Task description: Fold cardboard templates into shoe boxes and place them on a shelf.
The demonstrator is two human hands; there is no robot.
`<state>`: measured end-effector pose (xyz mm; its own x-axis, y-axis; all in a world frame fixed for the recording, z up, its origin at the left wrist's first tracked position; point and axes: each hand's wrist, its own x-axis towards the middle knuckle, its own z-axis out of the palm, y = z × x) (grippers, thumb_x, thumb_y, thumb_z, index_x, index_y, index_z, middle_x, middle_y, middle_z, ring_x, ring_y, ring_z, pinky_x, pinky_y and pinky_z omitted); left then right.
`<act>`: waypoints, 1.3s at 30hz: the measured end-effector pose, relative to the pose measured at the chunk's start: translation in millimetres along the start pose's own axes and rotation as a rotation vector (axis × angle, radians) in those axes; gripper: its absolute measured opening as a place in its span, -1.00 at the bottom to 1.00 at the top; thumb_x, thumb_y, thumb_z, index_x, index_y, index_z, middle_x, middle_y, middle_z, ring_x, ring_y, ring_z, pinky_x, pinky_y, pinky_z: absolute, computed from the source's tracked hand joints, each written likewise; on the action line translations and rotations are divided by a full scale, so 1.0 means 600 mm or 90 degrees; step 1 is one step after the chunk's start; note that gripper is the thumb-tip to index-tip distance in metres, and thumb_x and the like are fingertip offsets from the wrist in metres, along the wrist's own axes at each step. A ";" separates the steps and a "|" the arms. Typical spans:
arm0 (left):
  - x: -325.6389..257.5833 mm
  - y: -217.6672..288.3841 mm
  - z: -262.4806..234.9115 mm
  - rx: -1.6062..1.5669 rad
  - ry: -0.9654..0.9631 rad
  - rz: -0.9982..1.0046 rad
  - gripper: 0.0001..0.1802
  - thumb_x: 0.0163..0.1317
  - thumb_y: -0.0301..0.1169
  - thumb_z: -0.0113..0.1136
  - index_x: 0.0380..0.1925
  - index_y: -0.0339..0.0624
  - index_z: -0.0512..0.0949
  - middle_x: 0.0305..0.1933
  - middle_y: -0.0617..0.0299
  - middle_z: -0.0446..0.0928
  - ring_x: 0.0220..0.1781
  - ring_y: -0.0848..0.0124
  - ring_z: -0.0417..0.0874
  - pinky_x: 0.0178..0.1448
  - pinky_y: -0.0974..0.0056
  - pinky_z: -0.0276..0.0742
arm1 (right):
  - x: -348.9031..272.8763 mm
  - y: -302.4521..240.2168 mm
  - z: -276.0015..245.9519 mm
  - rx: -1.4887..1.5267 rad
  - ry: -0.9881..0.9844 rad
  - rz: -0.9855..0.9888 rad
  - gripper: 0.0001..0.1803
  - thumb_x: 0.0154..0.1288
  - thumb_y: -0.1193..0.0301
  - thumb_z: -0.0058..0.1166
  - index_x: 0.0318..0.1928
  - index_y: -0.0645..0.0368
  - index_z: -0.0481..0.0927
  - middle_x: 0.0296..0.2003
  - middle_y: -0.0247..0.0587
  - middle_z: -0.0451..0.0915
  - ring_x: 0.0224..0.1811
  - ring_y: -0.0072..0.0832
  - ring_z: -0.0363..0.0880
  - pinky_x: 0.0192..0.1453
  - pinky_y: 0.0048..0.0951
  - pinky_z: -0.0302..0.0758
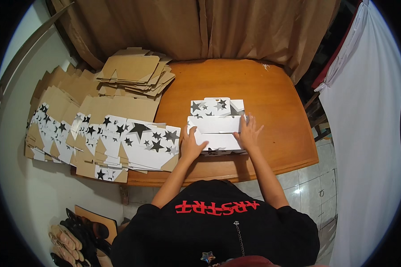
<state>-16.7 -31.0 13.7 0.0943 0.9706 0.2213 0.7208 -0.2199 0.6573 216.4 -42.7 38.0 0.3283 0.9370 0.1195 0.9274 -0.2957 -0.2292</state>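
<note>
Wooden table (pixel 272 111) is carrying the work: left hand (pixel 190 144) and right hand (pixel 249 133) are lying spread and flat on a white star-printed carton (pixel 216 127) between them, pressing it steady. Beyond the left hand, flat blanks (pixel 138 142) are waiting stacked.

My one view sits on the wearer's head, looking steeply down from close above the wooden table (pixel 272 107); curtain (pixel 236 26) at twelve o'clock, their torso at six o'clock.
</note>
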 end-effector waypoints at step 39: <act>0.128 0.154 -0.064 -0.357 -0.097 0.524 -0.55 -0.07 -0.77 0.07 -0.13 -0.15 0.51 0.13 0.05 0.35 0.15 0.12 0.44 0.15 0.21 0.43 | 0.075 -0.009 0.019 1.086 -0.232 0.124 -0.32 0.22 -0.16 -0.21 0.21 0.00 0.26 0.05 -0.17 0.43 0.05 -0.30 0.43 0.05 -0.12 0.42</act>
<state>30.6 19.6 119.3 0.5321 0.4899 0.6905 -0.0320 -0.8033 0.5947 224.1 3.4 33.6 0.1266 0.9756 -0.1794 -0.4040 -0.1144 -0.9076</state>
